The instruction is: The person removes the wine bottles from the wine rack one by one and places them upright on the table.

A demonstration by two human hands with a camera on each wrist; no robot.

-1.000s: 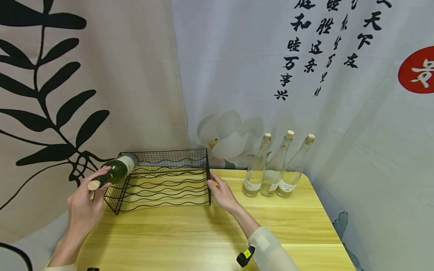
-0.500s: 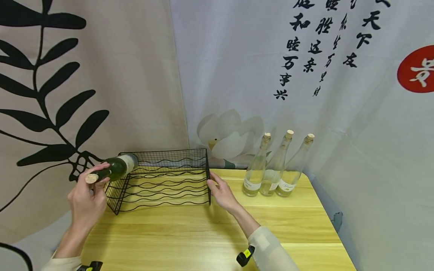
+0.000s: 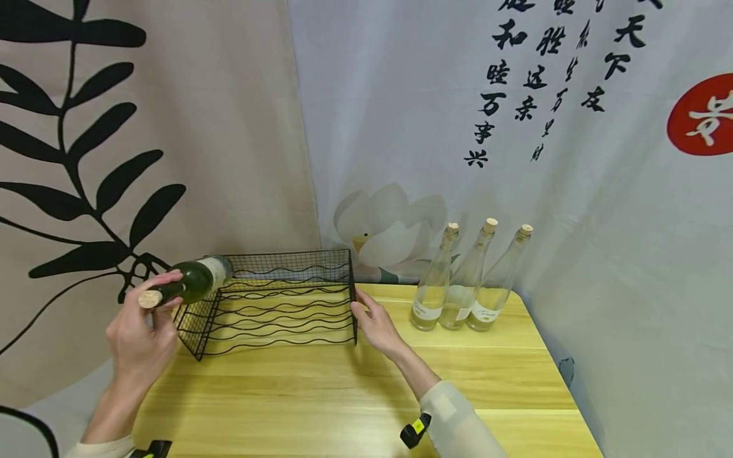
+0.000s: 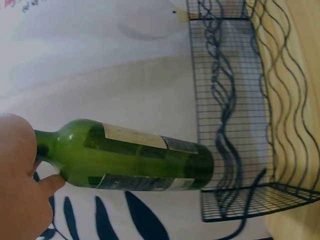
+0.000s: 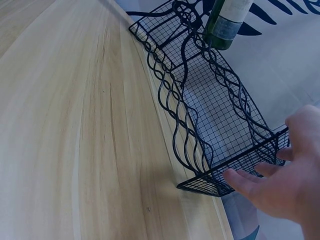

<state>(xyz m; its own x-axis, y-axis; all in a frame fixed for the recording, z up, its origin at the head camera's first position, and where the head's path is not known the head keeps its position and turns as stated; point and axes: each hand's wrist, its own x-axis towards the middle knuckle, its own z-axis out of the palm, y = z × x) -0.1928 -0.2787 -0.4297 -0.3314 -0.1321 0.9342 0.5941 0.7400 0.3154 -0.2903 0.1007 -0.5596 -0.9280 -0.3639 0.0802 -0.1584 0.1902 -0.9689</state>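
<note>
My left hand [image 3: 142,343] grips a green glass wine bottle [image 3: 197,281] by its neck, cork end toward me. The bottle lies tilted near level, its labelled base at the upper left end of a black wire wine rack [image 3: 280,343]. In the left wrist view the bottle [image 4: 140,157] has its base beside the rack's wavy wires [image 4: 225,115]. Fingers of my right hand [image 3: 378,327] touch the outside of the rack's right mesh end. The right wrist view shows that hand [image 5: 285,180] with fingers extended against the mesh.
Three clear corked bottles [image 3: 429,299] stand on the right of the wooden table [image 3: 343,394]. A printed cloth [image 3: 401,127] hangs behind it. A black cable-like curve [image 3: 34,420] crosses the lower left corner.
The cork end of the green bottle has shifted slightly up and left with my left hand, while its base stays at the rack. My right hand stays on the rack.
</note>
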